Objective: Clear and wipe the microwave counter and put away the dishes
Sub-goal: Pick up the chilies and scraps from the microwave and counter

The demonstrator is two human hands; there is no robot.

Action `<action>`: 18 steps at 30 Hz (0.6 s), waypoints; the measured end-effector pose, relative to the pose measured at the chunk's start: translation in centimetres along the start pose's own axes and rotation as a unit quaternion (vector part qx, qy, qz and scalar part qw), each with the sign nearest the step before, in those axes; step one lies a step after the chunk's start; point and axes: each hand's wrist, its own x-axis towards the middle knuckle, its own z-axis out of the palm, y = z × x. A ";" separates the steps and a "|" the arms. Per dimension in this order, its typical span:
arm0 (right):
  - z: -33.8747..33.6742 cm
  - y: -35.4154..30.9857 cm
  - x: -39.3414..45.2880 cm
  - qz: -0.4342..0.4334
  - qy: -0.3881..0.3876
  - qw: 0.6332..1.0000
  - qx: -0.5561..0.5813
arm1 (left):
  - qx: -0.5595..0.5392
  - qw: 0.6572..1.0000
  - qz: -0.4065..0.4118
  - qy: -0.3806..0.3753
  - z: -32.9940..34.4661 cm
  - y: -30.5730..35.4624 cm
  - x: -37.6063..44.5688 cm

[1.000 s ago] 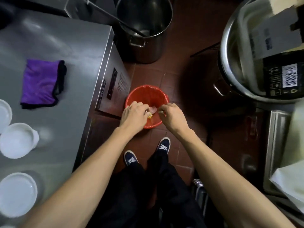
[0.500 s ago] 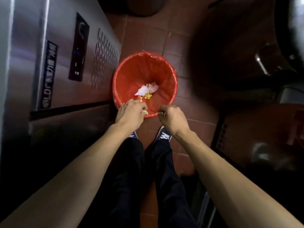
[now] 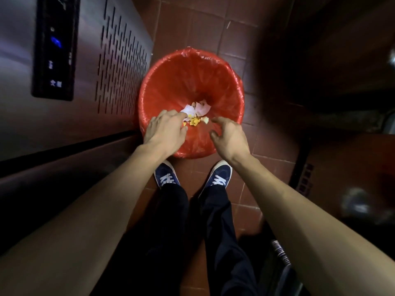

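A red bin point(image 3: 190, 82) lined with a red plastic bag stands on the tiled floor in front of my feet. White crumpled paper point(image 3: 197, 108) and yellow food scraps point(image 3: 195, 121) lie at its bottom. My left hand point(image 3: 165, 130) hovers over the bin's near left rim, fingers loosely spread, holding nothing. My right hand point(image 3: 229, 135) hovers over the near right rim, fingers loosely curled and apart, also with nothing in it.
A stainless steel cabinet point(image 3: 89, 86) with a black control panel point(image 3: 54, 48) and vent slots stands close on the left, touching the bin. Dark metal equipment point(image 3: 342, 60) fills the right side. My blue shoes point(image 3: 166, 175) stand just behind the bin.
Both hands have opened and moved apart over the bin; the scraps they pinched now lie inside. The camera has dropped closer to the bin, and the counter top has left the view.
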 end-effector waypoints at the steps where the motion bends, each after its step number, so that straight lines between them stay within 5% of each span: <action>1: -0.1 0.0 -0.1 0.001 -0.006 1.000 -0.008 | 0.006 1.000 -0.002 -0.004 -0.2 -0.1 -0.1; 18: -9.8 -9.2 -6.5 -0.059 -0.004 0.987 -0.151 | -0.001 1.000 0.027 0.002 -11.2 4.6 -6.4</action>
